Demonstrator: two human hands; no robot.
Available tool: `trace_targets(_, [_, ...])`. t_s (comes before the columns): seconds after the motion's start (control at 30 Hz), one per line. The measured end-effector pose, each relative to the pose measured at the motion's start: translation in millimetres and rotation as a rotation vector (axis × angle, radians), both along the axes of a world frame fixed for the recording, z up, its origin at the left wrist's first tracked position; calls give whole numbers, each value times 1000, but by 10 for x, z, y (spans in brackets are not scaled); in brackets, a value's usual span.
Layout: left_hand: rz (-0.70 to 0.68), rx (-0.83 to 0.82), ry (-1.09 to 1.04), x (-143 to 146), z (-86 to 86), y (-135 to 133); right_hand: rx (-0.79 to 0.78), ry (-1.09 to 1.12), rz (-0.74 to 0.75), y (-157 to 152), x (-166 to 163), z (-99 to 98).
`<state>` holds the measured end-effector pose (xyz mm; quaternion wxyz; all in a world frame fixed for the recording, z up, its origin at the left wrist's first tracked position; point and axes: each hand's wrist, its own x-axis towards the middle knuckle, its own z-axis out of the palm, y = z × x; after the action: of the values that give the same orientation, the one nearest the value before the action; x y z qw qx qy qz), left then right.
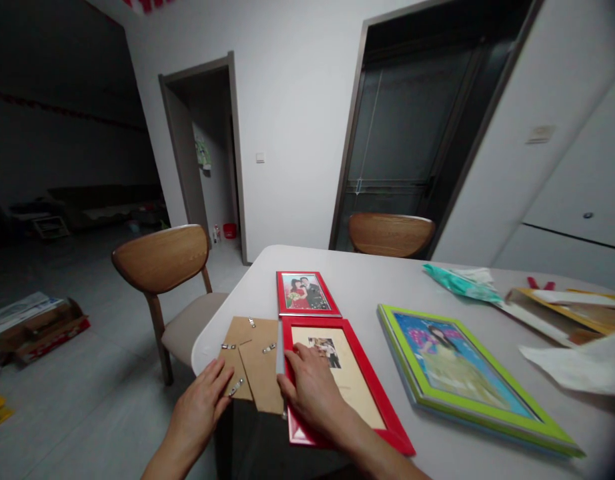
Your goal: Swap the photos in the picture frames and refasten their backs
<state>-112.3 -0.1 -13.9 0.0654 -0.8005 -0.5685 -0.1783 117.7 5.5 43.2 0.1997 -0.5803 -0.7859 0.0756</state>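
My left hand (pixel 200 403) lies with its fingers stretched over the left edge of a brown backing board (pixel 261 373), which carries several metal clips and a slanted stand flap. My right hand (pixel 315 385) is bent over the left bar of a red picture frame (pixel 370 373), thumb at the outer edge and fingertips on top. Inside that frame shows a cream sheet with a small photo (pixel 325 352), partly covered by my fingers. Directly behind it lies a second red frame (pixel 310 293) with a picture of a couple.
Right of my hands, a lime-green frame (pixel 467 373) appears to rest on another frame. A teal packet (pixel 460 281), crumpled white paper (pixel 582 363) and opened packaging (pixel 562 303) lie further right on the white table (pixel 372 283). Wooden chairs stand left (pixel 162 257) and behind (pixel 391 233).
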Motion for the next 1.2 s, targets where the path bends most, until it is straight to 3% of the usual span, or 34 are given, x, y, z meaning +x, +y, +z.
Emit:
trace_targets(0.1, [-37, 145, -16, -79, -32, -4, -12, -10, 3, -26, 111, -15])
trace_targets(0.23, [-72, 342, -102, -6, 102, -1, 8, 133, 51, -43, 162, -4])
trace_targets(0.33, [-127, 427, -168, 212, 266, -45, -28, 472, 113, -31, 152, 60])
trace_targets(0.43, [-199, 468, -205, 493, 393, -131, -178, 863, 235, -43, 175, 167])
trace_targets(0.57, [-279, 475, -194, 850, 447, -269, -306, 1098, 204, -130, 419, 259])
trace_targets(0.73, [-437, 424, -111, 1237, 430, -421, -389, 967, 78, -206, 1024, 169])
trace_targets(0.87, [-467, 390, -86, 1435, 371, -468, -394, 797, 57, -138, 1360, -1])
trace_targets(0.97, [-439, 364, -126, 1482, 288, -451, -383, 808, 1, -83, 1420, -34])
trace_targets(1.07, [-380, 281, -194, 1479, 235, -413, -350, 797, -37, -82, 1386, 63])
trace_targets(1.2, [-346, 101, -247, 1457, 282, -379, -336, 562, -22, -146, 1304, 181])
